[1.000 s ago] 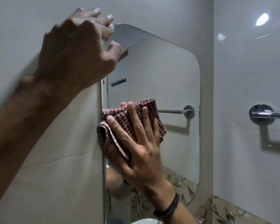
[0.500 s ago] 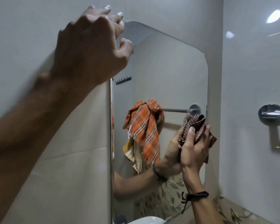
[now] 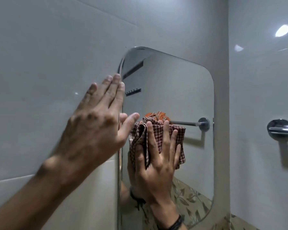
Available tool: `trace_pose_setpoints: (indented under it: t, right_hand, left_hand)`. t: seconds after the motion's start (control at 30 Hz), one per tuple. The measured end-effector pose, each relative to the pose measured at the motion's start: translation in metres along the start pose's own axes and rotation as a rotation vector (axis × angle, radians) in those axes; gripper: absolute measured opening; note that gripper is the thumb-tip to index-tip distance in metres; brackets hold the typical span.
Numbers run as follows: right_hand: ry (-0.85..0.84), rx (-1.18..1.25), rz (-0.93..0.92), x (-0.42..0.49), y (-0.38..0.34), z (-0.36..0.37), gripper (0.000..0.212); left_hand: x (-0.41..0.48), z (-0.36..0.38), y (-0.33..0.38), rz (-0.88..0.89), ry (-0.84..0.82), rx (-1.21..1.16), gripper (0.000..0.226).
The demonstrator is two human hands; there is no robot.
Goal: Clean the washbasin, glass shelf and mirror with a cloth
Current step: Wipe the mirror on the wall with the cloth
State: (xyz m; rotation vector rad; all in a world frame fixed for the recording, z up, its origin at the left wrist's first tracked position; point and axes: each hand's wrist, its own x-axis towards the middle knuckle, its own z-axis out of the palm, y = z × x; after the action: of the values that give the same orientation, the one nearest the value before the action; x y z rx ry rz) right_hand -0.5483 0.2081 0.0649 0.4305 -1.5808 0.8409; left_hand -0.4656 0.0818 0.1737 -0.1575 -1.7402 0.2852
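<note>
A tall mirror (image 3: 178,90) with rounded corners hangs on the tiled wall. My right hand (image 3: 156,165) presses a bunched brown checked cloth (image 3: 160,138) flat against the glass near the mirror's left side, fingers spread and straight. My left hand (image 3: 96,127) lies flat on the wall tile beside the mirror's left edge, fingers straight, thumb reaching over the edge. The washbasin and glass shelf are out of view.
A chrome towel rail mount (image 3: 280,129) sticks out from the right wall, and its reflection (image 3: 204,124) shows in the mirror. Patterned tiles (image 3: 236,221) run along the wall below the mirror.
My right hand has brought the cloth from the mirror's right edge back to its left side. My left hand has dropped from the mirror's top corner and flattened against the wall.
</note>
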Motion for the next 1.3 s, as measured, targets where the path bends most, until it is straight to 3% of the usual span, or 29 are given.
trace_pose_setpoints:
  t: [0.2, 0.4, 0.5, 0.63, 0.8, 0.9, 1.03, 1.3]
  right_hand:
    - [0.019, 0.012, 0.045, -0.01, -0.011, 0.002, 0.055]
    - [-0.067, 0.009, -0.384, -0.024, 0.002, -0.007, 0.051]
    - [-0.086, -0.008, -0.442, 0.004, 0.033, -0.012, 0.052]
    - [0.02, 0.045, -0.132, 0.033, 0.088, -0.01, 0.055]
    - [0.169, 0.171, 0.529, 0.017, 0.138, -0.012, 0.08]
    - [0.212, 0.142, 0.644, -0.005, 0.12, -0.008, 0.085]
    - [0.213, 0.131, 0.467, -0.038, 0.061, 0.0, 0.067]
    - [0.023, -0.01, -0.278, -0.069, 0.015, 0.001, 0.05]
  left_hand:
    - [-0.009, 0.007, 0.002, 0.019, 0.024, 0.075, 0.063]
    - [-0.008, 0.007, 0.001, 0.021, 0.034, 0.07, 0.058]
    - [-0.008, 0.004, 0.001, 0.01, 0.029, 0.05, 0.058]
    - [-0.008, 0.001, 0.002, -0.008, 0.015, 0.016, 0.061]
    - [-0.008, 0.001, 0.004, -0.017, 0.03, -0.003, 0.061]
    - [-0.008, 0.001, 0.006, -0.026, 0.037, -0.002, 0.06]
    - [-0.009, 0.001, 0.005, -0.017, 0.038, 0.005, 0.061]
    - [-0.007, 0.003, 0.004, -0.01, 0.051, 0.012, 0.056]
